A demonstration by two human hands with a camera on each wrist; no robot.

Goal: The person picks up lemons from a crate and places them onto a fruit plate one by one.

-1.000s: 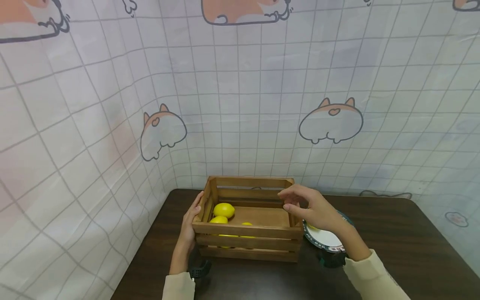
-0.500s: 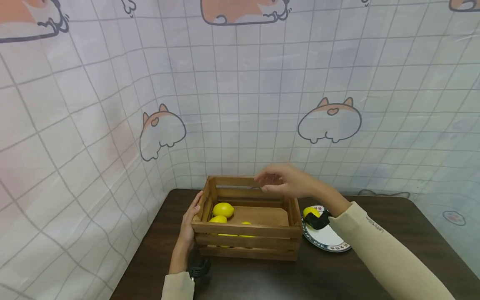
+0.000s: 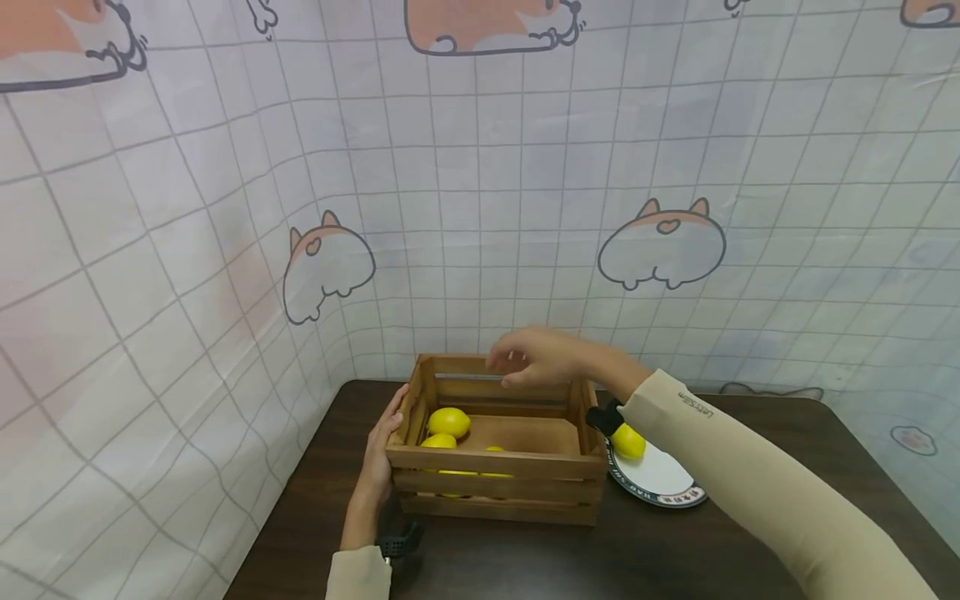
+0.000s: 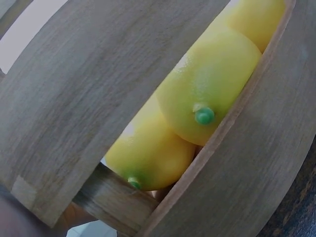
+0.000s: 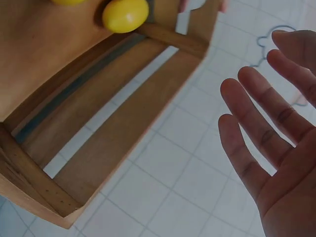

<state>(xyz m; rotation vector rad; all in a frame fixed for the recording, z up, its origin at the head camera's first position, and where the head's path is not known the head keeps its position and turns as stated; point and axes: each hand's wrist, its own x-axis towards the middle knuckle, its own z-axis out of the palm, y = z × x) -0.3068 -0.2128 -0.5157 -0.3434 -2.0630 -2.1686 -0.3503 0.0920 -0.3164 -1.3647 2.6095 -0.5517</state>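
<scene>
A slatted wooden crate stands on the table, with several yellow lemons in its left part. My left hand rests against the crate's left end, its fingers lying along the outside of the wall. Through the gap between the front slats, the left wrist view shows lemons with green tips. My right hand hovers over the crate's back right part with nothing in it. In the right wrist view, the fingers of this right hand are spread and loosely bent, apart from the crate.
A white plate with a patterned rim stands right of the crate, and another lemon sits on it, partly covered by the right wrist's dark strap. Behind the dark wooden table hangs a gridded cloth with cartoon dogs.
My right hand has moved left from the crate's right edge to above its back right part. The left hand and the crate have stayed in place.
</scene>
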